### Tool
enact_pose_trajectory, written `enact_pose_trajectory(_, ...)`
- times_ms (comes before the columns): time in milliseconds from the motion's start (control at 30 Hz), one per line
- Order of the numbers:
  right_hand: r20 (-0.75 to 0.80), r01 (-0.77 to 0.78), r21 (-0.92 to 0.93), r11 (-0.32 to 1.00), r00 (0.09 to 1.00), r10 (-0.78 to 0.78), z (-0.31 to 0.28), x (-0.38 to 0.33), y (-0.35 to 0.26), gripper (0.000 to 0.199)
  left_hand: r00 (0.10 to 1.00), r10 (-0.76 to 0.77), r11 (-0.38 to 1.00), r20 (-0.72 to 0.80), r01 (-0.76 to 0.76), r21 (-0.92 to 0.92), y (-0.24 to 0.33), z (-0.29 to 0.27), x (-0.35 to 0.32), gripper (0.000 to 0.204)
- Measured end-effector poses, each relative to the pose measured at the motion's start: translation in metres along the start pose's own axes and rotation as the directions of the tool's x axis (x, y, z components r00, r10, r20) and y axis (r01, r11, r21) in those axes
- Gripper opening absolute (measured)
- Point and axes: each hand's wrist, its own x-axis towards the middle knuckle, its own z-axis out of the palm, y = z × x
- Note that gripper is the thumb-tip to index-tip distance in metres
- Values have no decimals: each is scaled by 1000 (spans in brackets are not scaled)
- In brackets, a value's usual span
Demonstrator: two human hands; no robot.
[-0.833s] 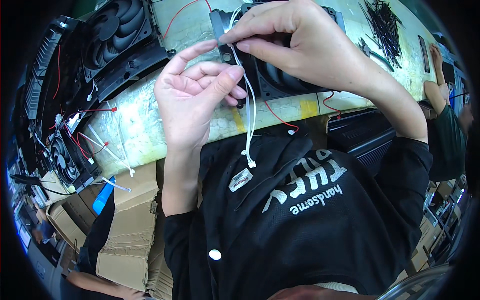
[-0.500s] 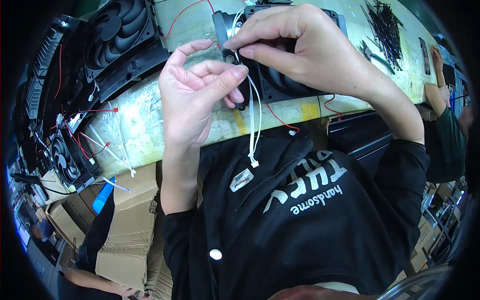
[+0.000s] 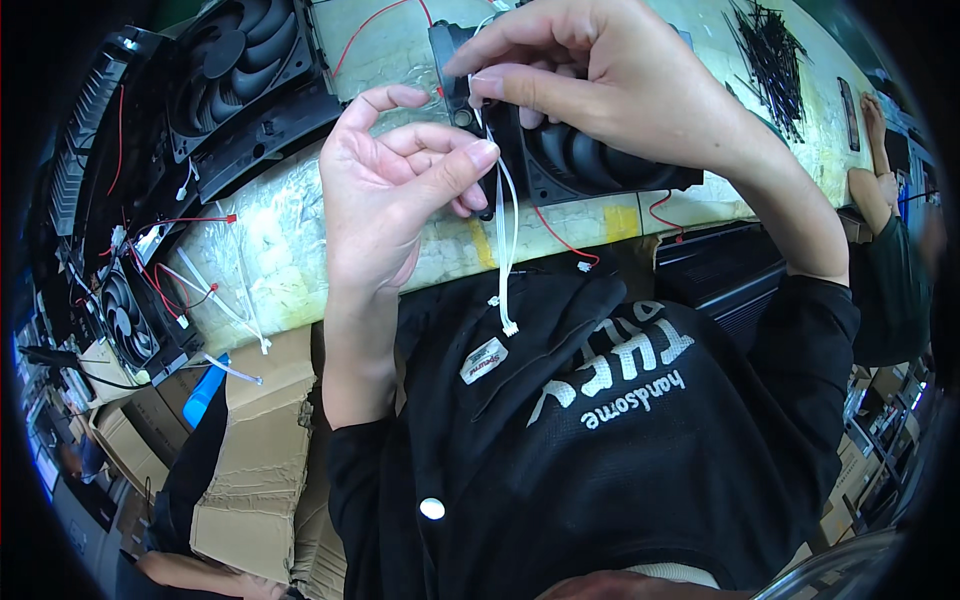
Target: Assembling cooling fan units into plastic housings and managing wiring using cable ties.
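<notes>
Thin white cables (image 3: 507, 240) run down past my left hand (image 3: 385, 195), where the thumb and a finger pinch them. The small white plugs (image 3: 510, 328) at their lower ends hang in front of my dark jacket. My right hand (image 3: 610, 95) is just above and to the right, its thumb and fingers curled close together around the upper part of the cables; the exact grip is partly hidden. Beneath both hands lies a black fan unit (image 3: 590, 165) on the bench, partly covered by my right hand and wrist.
On the left stand a large black fan housing (image 3: 235, 80) and a smaller fan (image 3: 130, 320) with red and white leads. Black cable ties (image 3: 768, 65) are heaped at the back right. A cardboard box (image 3: 255, 460) is below the bench (image 3: 285, 290). Another person's arm (image 3: 876, 150) shows far right.
My right hand has shifted slightly right and down, now covering most of the pliers. The hanging cables have swung a little, and a second white plug shows beside the first.
</notes>
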Motion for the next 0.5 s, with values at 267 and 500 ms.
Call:
enact_pose_trajectory(267, -39, 129, -81, 988, 990, -132, -3, 2, -1, 19, 1000, -9, 1000, 5, 9, -3, 3, -1, 9, 53)
enact_pose_trajectory(500, -16, 72, 61, 996, 997, -71, -3, 8, 16, 34, 997, 76, 996, -34, -77, -34, -5, 3, 4, 46)
